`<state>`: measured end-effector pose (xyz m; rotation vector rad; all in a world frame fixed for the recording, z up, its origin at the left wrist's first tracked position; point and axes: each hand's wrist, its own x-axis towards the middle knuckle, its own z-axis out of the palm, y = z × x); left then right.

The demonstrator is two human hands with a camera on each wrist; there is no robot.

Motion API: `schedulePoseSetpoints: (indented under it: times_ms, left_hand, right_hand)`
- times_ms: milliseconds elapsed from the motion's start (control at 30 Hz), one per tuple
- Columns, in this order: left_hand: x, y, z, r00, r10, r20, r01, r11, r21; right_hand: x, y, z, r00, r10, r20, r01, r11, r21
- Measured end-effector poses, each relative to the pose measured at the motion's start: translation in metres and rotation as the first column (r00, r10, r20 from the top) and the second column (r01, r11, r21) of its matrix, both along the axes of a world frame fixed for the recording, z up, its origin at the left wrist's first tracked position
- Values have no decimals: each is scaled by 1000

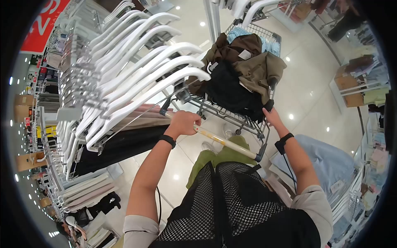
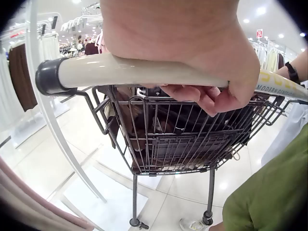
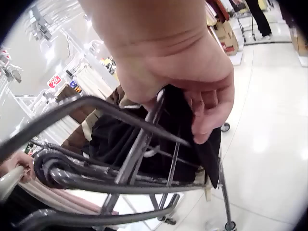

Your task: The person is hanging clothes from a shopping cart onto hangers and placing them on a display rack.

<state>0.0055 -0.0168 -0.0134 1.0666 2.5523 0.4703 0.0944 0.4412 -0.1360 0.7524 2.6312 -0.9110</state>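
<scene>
Left hand (image 1: 185, 122): grips cart handle (image 1: 225, 143), centre.
Right hand (image 1: 273, 117): grips basket (image 2: 175, 147) edge.
Head view only: light-blue cloth (image 1: 237, 32), upper centre.
Cart handle: cream, yellow-lettered.

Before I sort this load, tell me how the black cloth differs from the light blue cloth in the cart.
The black cloth lies near the handle; the light blue cloth lies at the far end. The black cloth shows more surface; a brown garment partly covers the light blue cloth. Both lie rumpled.
</scene>
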Motion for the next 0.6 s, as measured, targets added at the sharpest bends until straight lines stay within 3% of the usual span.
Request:
schedulePoseSetpoints:
  times_ms: [33, 100, 133, 200, 233, 267, 300, 333, 367, 400, 433, 467, 500, 533, 567, 600]
  left_hand:
    - [-3, 1, -4, 1000, 6, -15, -5, 1000, 18]
    - [3, -3, -7, 990, -52, -127, 49, 998, -29]
    - [9, -1, -6, 993, -12, -117, 4, 998, -68]
    - [32, -1, -7, 982, 43, -182, -42, 999, 9]
    - [41, -3, -6, 966, 82, -246, -66, 995, 75]
    - [50, -10, -1, 988, 33, -153, -24, 998, 59]
    - [49, -15, 1, 985, 36, -169, -25, 997, 68]
    - [49, -20, 1, 991, 6, -137, 13, 991, 137]
    - [53, -25, 2, 995, -26, -95, 45, 978, 205]
    - [52, -26, 3, 994, -25, -105, 47, 975, 217]
    - [48, -25, 6, 1000, 5, 19, -9, 974, 225]
    - [49, -25, 10, 988, 32, 149, -65, 972, 224]
    - [50, -23, 16, 990, 29, 136, -61, 969, 241]
    - [53, -20, 24, 988, 29, 153, -69, 962, 263]
    - [57, -17, 29, 984, 29, 177, -79, 956, 284]
    - [61, -14, 27, 985, 26, 170, -76, 952, 297]
  right_hand:
    - [-6, 0, 27, 983, 63, 172, -102, 969, 225]
    - [-3, -3, 52, 978, 126, 165, -175, 928, 330]
    - [-5, -5, 63, 985, 134, 111, -167, 899, 406]
    - [-11, -12, 85, 985, 164, 48, -167, 859, 485]
    - [-14, -14, 96, 981, 191, -26, -160, 882, 443]
    - [-15, -17, 108, 973, 210, -100, -155, 906, 395]
    - [-18, -17, 122, 959, 219, -178, -147, 927, 346]
    - [-25, -13, 148, 958, 166, -235, -144, 984, 106]
    - [-19, -32, 211, 963, 29, -266, -93, 968, -231]
    - [-10, -36, 257, 897, 2, -442, -150, 943, -298]
    - [3, -25, 287, 775, -134, -617, -184, 887, -424]
    - [28, -40, 338, 561, -236, -794, -129, 922, -365]
    - [48, -18, 365, 352, -120, -928, 59, 993, -106]
    - [77, 0, 402, 295, 27, -955, 280, 953, 114]
    - [102, 13, 430, 5, -303, -953, -313, 905, -289]
    - [127, 12, 452, -46, -362, -931, -585, 765, -269]
